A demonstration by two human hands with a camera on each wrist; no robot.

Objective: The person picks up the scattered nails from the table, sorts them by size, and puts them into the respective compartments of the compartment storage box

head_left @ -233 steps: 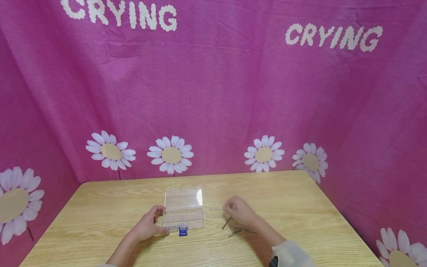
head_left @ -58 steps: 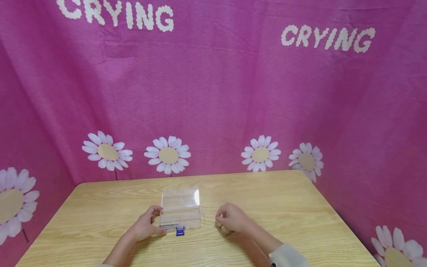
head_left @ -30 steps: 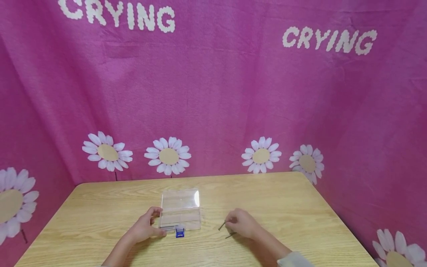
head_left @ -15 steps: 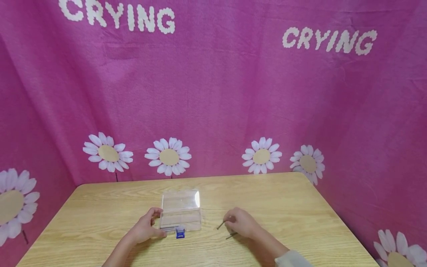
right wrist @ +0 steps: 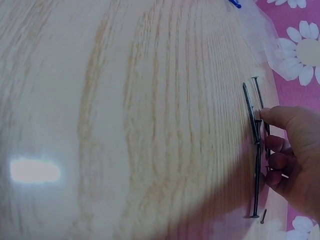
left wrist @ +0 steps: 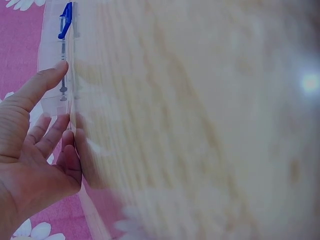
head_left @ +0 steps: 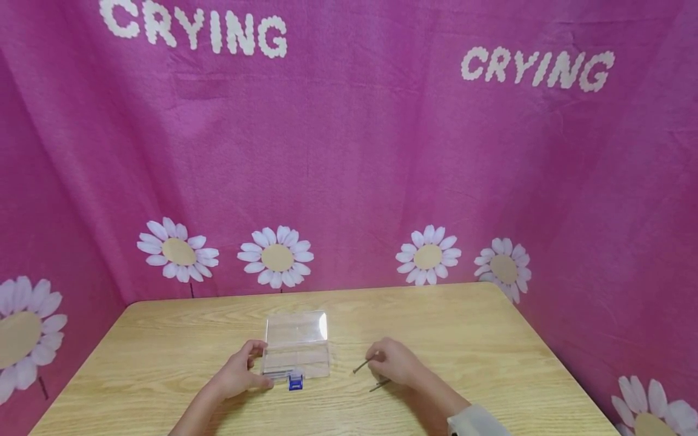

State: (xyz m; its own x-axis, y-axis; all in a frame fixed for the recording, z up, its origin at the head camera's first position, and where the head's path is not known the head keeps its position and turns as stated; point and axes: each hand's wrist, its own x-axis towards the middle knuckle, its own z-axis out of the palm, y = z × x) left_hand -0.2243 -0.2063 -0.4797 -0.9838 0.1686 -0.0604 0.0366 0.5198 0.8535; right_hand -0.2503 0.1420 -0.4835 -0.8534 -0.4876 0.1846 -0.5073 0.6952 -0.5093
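Note:
A clear plastic box [head_left: 297, 355] with a raised lid [head_left: 296, 327] and a blue latch [head_left: 295, 382] stands on the table. Long nails [head_left: 279, 373] lie in its front left compartment. My left hand [head_left: 238, 370] holds the box at its left end, thumb at the front corner and index fingertip by the side wall. To the right of the box, my right hand [head_left: 395, 363] pinches a dark nail [head_left: 361, 366] between thumb and fingers, its head pointing toward the box. Under that hand lie more loose nails [right wrist: 256, 180], partly hidden in the head view.
The light wooden table [head_left: 436, 315] reaches back to a pink curtain [head_left: 349, 181] printed with daisies and letters. In the right wrist view a short nail [right wrist: 263, 216] shows near the longer ones.
Several nails lay spread by the right hand 7.8 seconds ago; fewer show there now, and more lie in the box. The right hand has shifted slightly right, now pinching a nail; the left stays put.

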